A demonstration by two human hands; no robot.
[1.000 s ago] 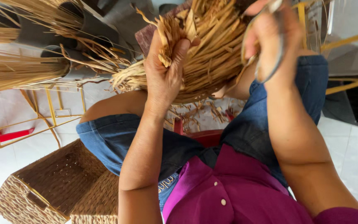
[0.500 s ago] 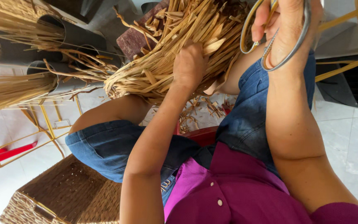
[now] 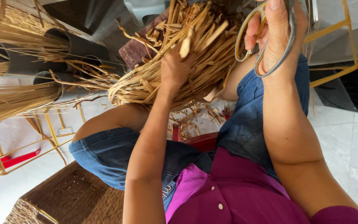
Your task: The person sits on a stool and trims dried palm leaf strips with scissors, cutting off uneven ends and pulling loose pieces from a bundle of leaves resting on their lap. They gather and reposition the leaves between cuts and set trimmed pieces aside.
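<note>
My left hand (image 3: 175,68) is closed on the unfinished woven basket (image 3: 166,79), fingers clamped over its loose straw-coloured strands, which fan out past the grip toward the top of the view. The basket is held in the air above my knees, carried by no surface, just beside my right hand (image 3: 276,39). My right hand is closed on a pair of metal scissors (image 3: 266,41), fingers passed through the looped handles (the blades lie beyond the top edge of the view, so I cannot tell whether they are apart or together). The scissor handles sit just to the right of the basket strands.

Below the basket, cut strand scraps (image 3: 195,118) lie scattered on the pale tiled floor (image 3: 344,141) between my knees. At lower left a finished brown wicker basket (image 3: 67,199) stands on the floor. At upper left, bundles of raw fibre (image 3: 13,99) stand in dark tubes (image 3: 79,49), held in a yellow metal frame (image 3: 50,132).
</note>
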